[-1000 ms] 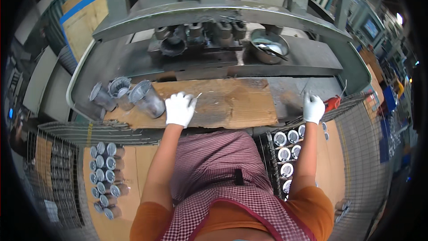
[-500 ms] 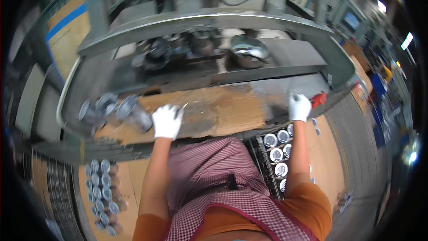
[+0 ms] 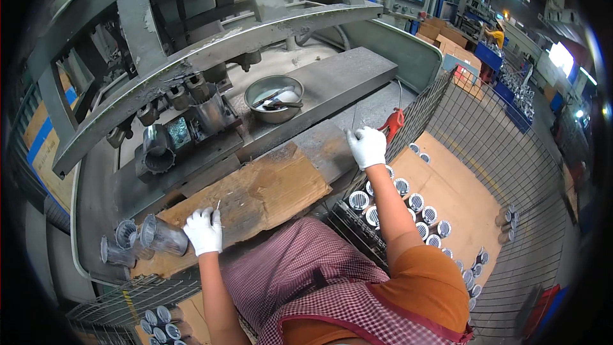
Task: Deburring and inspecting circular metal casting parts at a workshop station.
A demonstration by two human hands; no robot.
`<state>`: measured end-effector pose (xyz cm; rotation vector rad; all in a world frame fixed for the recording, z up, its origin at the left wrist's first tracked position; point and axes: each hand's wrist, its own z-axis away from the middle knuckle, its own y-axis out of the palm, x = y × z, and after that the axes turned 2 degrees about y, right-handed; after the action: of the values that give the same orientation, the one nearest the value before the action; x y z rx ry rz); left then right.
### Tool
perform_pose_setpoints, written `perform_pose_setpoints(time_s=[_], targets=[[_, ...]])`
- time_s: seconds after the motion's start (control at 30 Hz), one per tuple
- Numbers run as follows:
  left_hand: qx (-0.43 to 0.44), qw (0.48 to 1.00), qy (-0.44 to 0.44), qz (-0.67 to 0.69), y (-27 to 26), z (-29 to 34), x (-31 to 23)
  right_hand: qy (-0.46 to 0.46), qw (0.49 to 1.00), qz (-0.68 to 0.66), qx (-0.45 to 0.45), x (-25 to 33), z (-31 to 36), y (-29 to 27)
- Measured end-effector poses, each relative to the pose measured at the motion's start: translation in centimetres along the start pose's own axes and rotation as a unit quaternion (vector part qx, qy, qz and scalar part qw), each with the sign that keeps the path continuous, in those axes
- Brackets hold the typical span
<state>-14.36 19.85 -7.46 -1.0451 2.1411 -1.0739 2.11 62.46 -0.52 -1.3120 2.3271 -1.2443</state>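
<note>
My left hand point(image 3: 204, 231), in a white glove, rests over the near edge of a worn cardboard sheet point(image 3: 274, 182). Its fingers are closed, and a thin pale stick point(image 3: 218, 204) juts up from them. Just left of it, several grey metal cylinders point(image 3: 163, 235) with ribbed rims are grouped on the cardboard. My right hand point(image 3: 368, 147), also white-gloved, is raised at the bench's right end with its fingers curled in; whatever they hold is hidden. Beside it is a red-handled tool point(image 3: 394, 124), apart from the fingertips.
A metal bowl point(image 3: 274, 98) with utensils stands on the machine ledge, below a heavy grey frame point(image 3: 211, 51). Dark metal fixtures point(image 3: 158, 150) sit left of it. At right, a wire-mesh cage point(image 3: 511, 153) holds cardboard and rows of cylinders point(image 3: 429, 215). More cylinders point(image 3: 172, 331) stand lower left.
My view has swung to the right, bringing the mesh cage and a distant worker into sight. My left hand stays by the cylinders, and my right hand stays beside the red-handled tool.
</note>
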Motion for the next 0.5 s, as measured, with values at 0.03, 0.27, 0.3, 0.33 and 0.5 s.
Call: perform_pose_setpoints(time_s=[0.03, 0.27, 0.3, 0.33, 0.5], targets=[[0.004, 1.000, -0.003, -0.006, 0.0, 0.0, 0.0, 0.004, 1.000, 0.021, -0.004, 0.6, 0.0, -0.2], [0.096, 0.994, -0.056, 0.006, -1.8, -0.7, -0.5, -0.210, 0.948, -0.234, 0.037, 11.5, -1.7, 1.3], [0.086, 0.995, -0.047, 0.013, -1.9, -1.0, -0.8, -0.249, 0.933, -0.258, 0.033, 13.4, -2.6, 1.3], [0.074, 0.996, -0.042, 0.018, -2.0, -1.2, -1.0, -0.290, 0.913, -0.286, 0.028, 15.7, -3.7, 1.1], [0.054, 0.998, -0.033, -0.001, -0.9, -0.7, -0.5, -0.315, 0.887, -0.338, 0.011, 26.3, -9.0, 2.0]])
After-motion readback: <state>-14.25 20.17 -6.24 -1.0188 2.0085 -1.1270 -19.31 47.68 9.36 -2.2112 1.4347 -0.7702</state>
